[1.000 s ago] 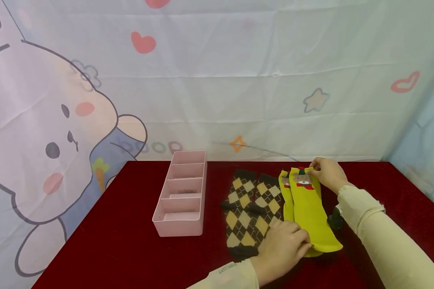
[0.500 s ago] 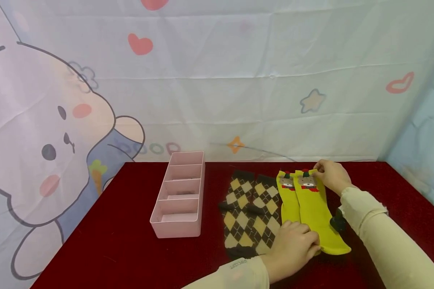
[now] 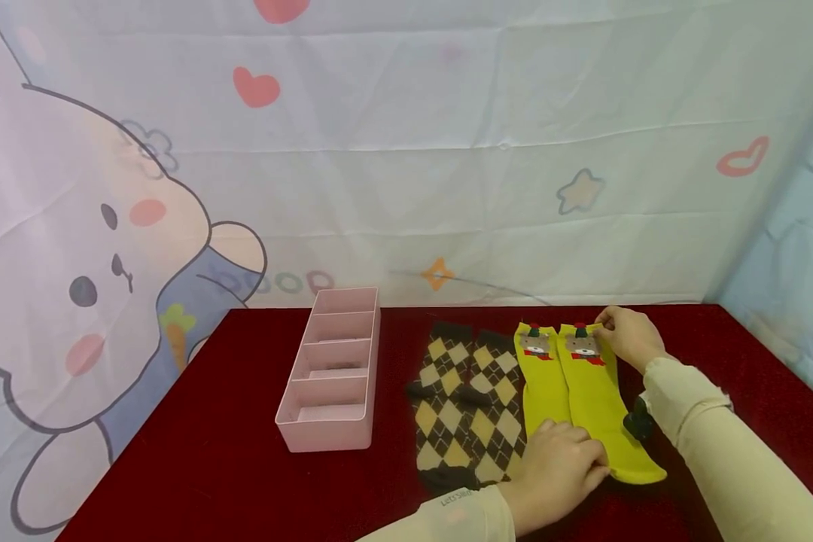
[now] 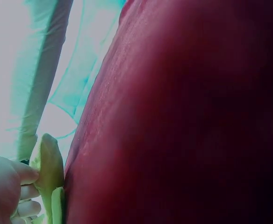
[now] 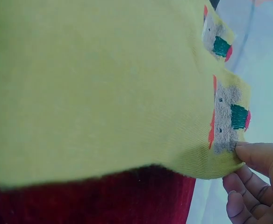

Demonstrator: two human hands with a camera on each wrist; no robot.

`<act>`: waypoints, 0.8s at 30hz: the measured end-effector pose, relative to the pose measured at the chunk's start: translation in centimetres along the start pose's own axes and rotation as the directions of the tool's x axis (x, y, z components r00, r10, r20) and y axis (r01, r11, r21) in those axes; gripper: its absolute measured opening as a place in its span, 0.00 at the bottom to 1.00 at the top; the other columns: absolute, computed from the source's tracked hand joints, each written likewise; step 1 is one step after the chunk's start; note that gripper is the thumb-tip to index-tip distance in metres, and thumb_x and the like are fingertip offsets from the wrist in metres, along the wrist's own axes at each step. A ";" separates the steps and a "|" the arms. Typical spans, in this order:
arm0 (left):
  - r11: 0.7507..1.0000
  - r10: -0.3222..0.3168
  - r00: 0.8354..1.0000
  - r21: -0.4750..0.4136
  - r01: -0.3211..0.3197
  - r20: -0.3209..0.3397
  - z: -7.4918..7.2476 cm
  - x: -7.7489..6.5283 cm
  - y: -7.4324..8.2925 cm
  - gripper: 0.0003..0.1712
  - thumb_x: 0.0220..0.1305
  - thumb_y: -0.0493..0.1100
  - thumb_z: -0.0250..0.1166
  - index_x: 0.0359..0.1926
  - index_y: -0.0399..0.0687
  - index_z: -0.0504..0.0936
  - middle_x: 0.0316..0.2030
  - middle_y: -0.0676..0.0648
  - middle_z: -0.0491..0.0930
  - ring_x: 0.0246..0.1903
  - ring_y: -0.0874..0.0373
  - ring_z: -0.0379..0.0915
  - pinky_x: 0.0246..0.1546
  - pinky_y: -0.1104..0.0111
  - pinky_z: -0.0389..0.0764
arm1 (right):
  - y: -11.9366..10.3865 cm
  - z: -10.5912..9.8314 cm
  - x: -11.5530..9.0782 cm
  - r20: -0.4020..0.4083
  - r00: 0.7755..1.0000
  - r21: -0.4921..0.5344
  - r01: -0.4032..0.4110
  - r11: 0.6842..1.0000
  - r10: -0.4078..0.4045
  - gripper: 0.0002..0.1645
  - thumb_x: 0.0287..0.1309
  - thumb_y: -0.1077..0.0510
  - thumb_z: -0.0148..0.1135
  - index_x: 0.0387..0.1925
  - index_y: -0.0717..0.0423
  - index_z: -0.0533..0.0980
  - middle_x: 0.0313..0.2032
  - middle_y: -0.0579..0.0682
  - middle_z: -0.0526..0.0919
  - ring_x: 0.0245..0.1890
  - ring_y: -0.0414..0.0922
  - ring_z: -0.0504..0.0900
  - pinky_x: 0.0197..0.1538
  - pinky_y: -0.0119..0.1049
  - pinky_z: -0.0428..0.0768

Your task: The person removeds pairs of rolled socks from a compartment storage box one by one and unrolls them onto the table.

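Two yellow socks with bear faces at their cuffs lie side by side at the right of the table in the head view. My right hand pinches the cuff corner of the right yellow sock between thumb and index finger; the right wrist view shows this bear-face cuff lifted slightly. Near the toe end, my left hand pinches the same sock's edge and covers the lower part of the left yellow sock. In the left wrist view, thumb and fingers hold yellow fabric.
Left of the yellow pair lie two argyle socks, flat and dark with yellow and cream diamonds. A pink box with several compartments stands farther left on the dark red tablecloth. A printed curtain hangs behind the table.
Both hands have moved the right yellow sock to the right. It overlapped the left yellow sock before; now their cuffs lie side by side and both bear faces show.
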State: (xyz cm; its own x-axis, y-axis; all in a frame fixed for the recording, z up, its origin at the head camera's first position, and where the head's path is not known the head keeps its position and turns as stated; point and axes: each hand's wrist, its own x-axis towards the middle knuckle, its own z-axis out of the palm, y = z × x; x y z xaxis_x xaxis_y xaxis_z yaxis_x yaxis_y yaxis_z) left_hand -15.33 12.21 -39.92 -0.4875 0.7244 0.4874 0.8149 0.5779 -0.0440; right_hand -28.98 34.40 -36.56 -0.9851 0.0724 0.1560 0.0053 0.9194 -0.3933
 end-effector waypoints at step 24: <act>0.997 -0.004 1.000 -0.083 0.006 0.025 1.6 -0.6 -0.1 0.04 0.61 0.55 0.65 0.30 0.68 0.84 0.29 0.68 0.80 0.29 0.77 0.70 0.31 0.87 0.55 | 1.5 1.1 -0.2 0.034 0.999 0.024 -0.038 0.999 0.037 0.14 0.63 0.59 0.58 0.44 0.68 0.74 0.36 0.64 0.80 0.30 0.52 0.75 0.34 0.41 0.79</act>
State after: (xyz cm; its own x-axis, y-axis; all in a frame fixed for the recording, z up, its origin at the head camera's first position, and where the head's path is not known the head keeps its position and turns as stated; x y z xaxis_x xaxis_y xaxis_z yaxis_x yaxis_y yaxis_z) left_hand -15.57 12.33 -41.57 -0.4985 0.7311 0.4658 0.8351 0.5492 0.0318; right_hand -28.94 35.38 -38.21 -0.9895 0.0935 0.1099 0.0389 0.9064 -0.4207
